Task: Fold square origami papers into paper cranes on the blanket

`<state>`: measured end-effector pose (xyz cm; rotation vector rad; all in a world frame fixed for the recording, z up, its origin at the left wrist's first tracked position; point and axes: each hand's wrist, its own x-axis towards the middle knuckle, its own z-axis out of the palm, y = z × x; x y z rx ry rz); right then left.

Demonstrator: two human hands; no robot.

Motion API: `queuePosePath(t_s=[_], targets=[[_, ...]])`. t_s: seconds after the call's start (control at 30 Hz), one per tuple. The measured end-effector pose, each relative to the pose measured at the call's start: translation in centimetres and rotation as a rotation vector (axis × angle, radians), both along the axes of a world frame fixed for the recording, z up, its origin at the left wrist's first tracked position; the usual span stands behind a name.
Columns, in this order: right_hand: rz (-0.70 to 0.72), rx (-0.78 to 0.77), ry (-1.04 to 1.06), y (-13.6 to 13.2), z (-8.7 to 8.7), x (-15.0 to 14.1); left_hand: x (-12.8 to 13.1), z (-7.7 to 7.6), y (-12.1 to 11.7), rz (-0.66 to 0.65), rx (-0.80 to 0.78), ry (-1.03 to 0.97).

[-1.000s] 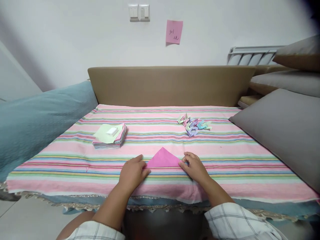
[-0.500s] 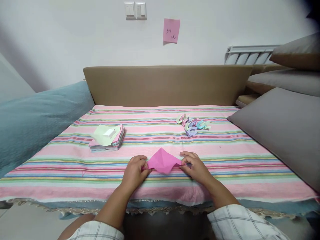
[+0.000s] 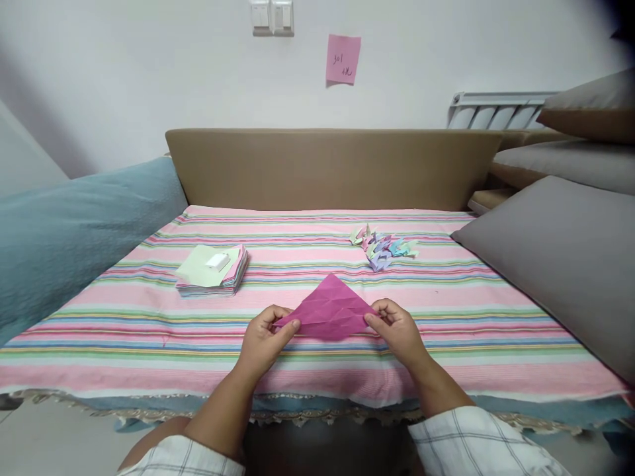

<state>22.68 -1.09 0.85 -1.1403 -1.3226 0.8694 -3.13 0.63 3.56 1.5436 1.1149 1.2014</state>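
Observation:
A creased magenta sheet of paper [image 3: 331, 309] is stretched between my two hands, one corner pointing away from me and fold lines crossing its face. My left hand [image 3: 265, 336] pinches its left corner between thumb and fingers. At the opposite corner, my right hand [image 3: 398, 329] pinches the paper the same way. Beyond the sheet, to the right, lies a cluster of small folded paper figures [image 3: 381, 248] in several pastel colours. Off to the left sits a stack of coloured paper sheets [image 3: 233, 281] with a small white box [image 3: 217, 262] on top.
A striped cloth [image 3: 124, 324] covers the seat. The brown backrest [image 3: 332, 168] stands behind it, with a blue cushion [image 3: 84, 231] at left and grey pillows [image 3: 555, 251] at right. A pink note [image 3: 343, 59] and light switches [image 3: 272, 18] are on the wall.
The paper, earlier narrower and drawn up into a bent shape, is now opened out wider, showing a darker creased face. Both hands have moved apart, still pinching its corners.

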Motion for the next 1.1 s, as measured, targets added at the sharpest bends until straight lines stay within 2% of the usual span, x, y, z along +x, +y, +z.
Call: queuePosePath(t_s=[0.13,0.23,0.33,0.4,0.47,0.6,0.8,0.93,1.1], targets=[[0.062,-0.119,0.21,0.2,0.2,-0.8,0.7,-0.7,0.3,0.022,-0.122,-0.16],[0.04,-0.179,0.191,0.7,-0.5,-1.0,1.2,-1.6,0.9,0.047,-0.183,-0.168],[-0.098,-0.177,-0.073,1.3,-1.4,-0.9,1.4,-2.3,1.6,0.111,-0.162,0.021],[-0.22,-0.059,-0.321,1.3,-1.8,-1.0,1.5,-2.5,2.1,0.153,-0.126,0.19],[-0.278,0.096,-0.556,1.1,-1.8,-1.5,1.6,-2.4,2.4,0.178,-0.093,0.321],[-0.076,0.24,-0.837,0.2,-1.4,-3.4,1.8,-2.2,2.9,0.203,-0.061,0.416],[0.022,0.224,-0.978,0.0,-2.0,-4.9,1.7,-2.4,3.3,0.189,-0.042,0.416],[0.03,0.199,-1.005,0.1,-2.5,-5.0,1.5,-2.8,3.2,0.118,-0.081,0.276],[0.031,0.197,-1.015,0.1,-2.4,-5.2,1.6,-3.0,2.7,0.01,-0.22,0.05]])
